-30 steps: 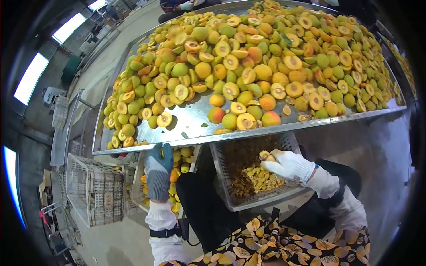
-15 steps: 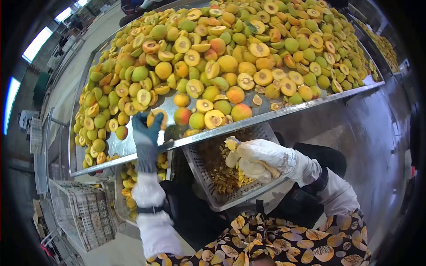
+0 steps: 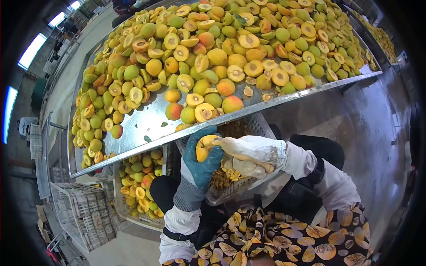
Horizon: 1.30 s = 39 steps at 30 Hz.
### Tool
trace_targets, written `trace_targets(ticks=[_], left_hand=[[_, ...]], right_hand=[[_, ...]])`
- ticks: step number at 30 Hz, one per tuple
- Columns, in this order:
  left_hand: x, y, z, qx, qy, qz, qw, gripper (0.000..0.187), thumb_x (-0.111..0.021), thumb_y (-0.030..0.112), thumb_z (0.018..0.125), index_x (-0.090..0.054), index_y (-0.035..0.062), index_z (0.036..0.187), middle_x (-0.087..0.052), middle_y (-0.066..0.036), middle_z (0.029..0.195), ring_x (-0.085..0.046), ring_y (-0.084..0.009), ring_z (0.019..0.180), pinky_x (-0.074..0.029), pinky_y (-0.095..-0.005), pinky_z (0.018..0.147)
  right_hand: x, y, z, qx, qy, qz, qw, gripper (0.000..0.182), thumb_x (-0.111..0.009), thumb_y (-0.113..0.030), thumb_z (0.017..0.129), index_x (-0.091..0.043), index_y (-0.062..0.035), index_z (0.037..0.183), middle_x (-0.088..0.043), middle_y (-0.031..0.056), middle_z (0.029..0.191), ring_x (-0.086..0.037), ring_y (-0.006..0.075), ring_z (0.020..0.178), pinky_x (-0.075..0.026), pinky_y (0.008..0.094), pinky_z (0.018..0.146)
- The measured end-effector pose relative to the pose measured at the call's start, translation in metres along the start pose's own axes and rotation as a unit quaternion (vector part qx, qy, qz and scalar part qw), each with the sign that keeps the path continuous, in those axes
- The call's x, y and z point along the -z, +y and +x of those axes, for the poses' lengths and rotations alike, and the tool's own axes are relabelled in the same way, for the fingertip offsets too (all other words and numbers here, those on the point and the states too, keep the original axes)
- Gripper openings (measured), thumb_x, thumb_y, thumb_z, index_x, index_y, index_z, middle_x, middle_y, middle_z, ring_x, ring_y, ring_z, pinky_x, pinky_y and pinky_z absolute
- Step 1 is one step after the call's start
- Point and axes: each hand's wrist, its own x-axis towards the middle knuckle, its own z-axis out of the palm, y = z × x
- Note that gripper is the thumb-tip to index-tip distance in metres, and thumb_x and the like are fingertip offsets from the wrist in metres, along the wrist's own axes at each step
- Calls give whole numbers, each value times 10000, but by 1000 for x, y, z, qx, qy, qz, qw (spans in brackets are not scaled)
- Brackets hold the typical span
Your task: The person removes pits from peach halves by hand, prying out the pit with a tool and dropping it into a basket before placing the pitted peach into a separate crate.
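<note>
My left hand [image 3: 199, 170], in a blue-coated grey glove, is closed around a halved yellow peach [image 3: 204, 150] just off the table's front edge. My right hand [image 3: 254, 156], in a white knit glove, is curled shut with its fingertips against the cut face of that peach. Whatever those fingers grip is hidden by the glove. Under both hands stands a plastic crate [image 3: 222, 195] with brown and yellow scraps in it. Past the rim, many halved peaches [image 3: 195, 99] lie heaped on the metal table [image 3: 146, 122].
Below the table at left, a second crate [image 3: 160, 221] holds peach halves. A stack of whitish crates [image 3: 84, 217] stands farther left. The raised metal rim [image 3: 275, 101] runs across in front of me. Another person [image 3: 124, 6] is partly visible at the far side.
My left hand has come from the table surface at left, over the rim, to my right hand, carrying the peach half. My right hand has hardly moved; the yellowish bit at its fingertips no longer shows.
</note>
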Motion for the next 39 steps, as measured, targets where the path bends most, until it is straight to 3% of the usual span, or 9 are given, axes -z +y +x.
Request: trace_targets(ticks=[9, 12, 17, 20, 22, 28, 29, 31, 39], left_hand=[[14, -68, -11, 42, 94, -19, 995, 317, -657, 220, 980, -607, 30, 1229, -635, -62, 1132, -615, -136, 1025, -516, -274, 888], [54, -101, -17, 37, 161, -106, 981, 398, -655, 148, 948, -556, -2, 1303, -642, -103, 1136, -648, -194, 1002, -547, -301, 863], [80, -96, -22, -174, 133, 255, 942, 529, -627, 132, 909, -469, -84, 1365, -648, -206, 1203, -668, -306, 1083, -533, -368, 937], [61, -85, -30, -274, 187, 338, 881, 475, -599, 90, 920, -476, -81, 1346, -665, -197, 1176, -674, -278, 1072, -535, -343, 925], [45, -74, -11, -148, 150, -24, 977, 428, -671, 32, 869, -536, -46, 1268, -678, -154, 1155, -672, -229, 1033, -531, -321, 909], [29, -72, -2, 24, 80, -564, 821, 291, -594, 112, 981, -544, 4, 1247, -647, -163, 1171, -641, -243, 1117, -543, -390, 974], [20, -67, -2, -33, 111, -436, 892, 304, -598, 144, 988, -549, 9, 1256, -644, -149, 1178, -640, -241, 1113, -544, -384, 967], [-2, -56, -7, -142, 165, -149, 965, 335, -604, 210, 1002, -559, 18, 1273, -640, -121, 1193, -637, -236, 1105, -547, -371, 953], [-7, -45, -2, -186, 130, -66, 972, 272, -535, 151, 1021, -558, 11, 1253, -627, -92, 1164, -624, -186, 1050, -509, -326, 947]], right_hand=[[11, 7, 19, -35, 157, -215, 963, 709, -507, -688, 942, -606, 5, 1055, -585, 86, 631, -577, 199, 451, -442, 320, 393], [65, 61, 30, 268, 341, -680, 591, 645, -516, -659, 925, -613, -63, 1151, -616, 123, 592, -647, 283, 526, -455, 414, 420], [147, 80, 10, -124, 247, -826, 491, 555, -532, -600, 927, -554, -160, 1265, -701, 101, 701, -711, 335, 689, -527, 511, 549], [141, 91, 6, -54, 272, -833, 479, 543, -548, -605, 918, -570, -150, 1213, -694, 122, 698, -698, 346, 653, -526, 502, 553], [171, 101, 5, -72, 267, -801, 531, 508, -558, -575, 932, -580, -135, 1184, -703, 147, 733, -701, 373, 676, -525, 536, 570], [-2, 26, 8, 29, 224, -451, 864, 511, -548, -545, 952, -593, -60, 1109, -696, 172, 854, -693, 331, 797, -552, 423, 710], [-27, 15, 4, 34, 183, -404, 896, 518, -530, -550, 957, -611, -51, 1066, -693, 143, 829, -687, 314, 767, -546, 406, 712], [-41, 24, 12, 107, 193, -447, 867, 519, -539, -554, 960, -619, -42, 985, -687, 171, 770, -699, 340, 759, -538, 437, 690], [-40, 37, 33, 253, 336, -574, 702, 557, -546, -572, 954, -625, -21, 928, -662, 198, 697, -684, 380, 646, -531, 470, 543]])
